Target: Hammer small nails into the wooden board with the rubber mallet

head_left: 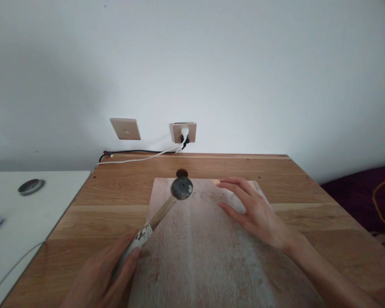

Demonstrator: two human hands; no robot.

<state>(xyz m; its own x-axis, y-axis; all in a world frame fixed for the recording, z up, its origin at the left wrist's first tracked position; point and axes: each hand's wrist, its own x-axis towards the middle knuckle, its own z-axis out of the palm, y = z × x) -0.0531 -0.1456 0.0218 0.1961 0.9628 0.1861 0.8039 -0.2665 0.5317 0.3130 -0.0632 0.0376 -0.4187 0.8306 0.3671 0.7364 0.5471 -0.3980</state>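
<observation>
The left hand (96, 273) wraps round the dark-headed, wooden-handled hammer (163, 212) over the pale, scuffed wooden board (211, 244) on the brown wooden table (115, 188). The right hand (259, 216) spreads open, apparently gripping nothing; controlled swings would need it clear.

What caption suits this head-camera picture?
Left hand gripping a dark, round-headed, wooden-handled mallet over a pale wooden board, right hand open over its far end.
</observation>
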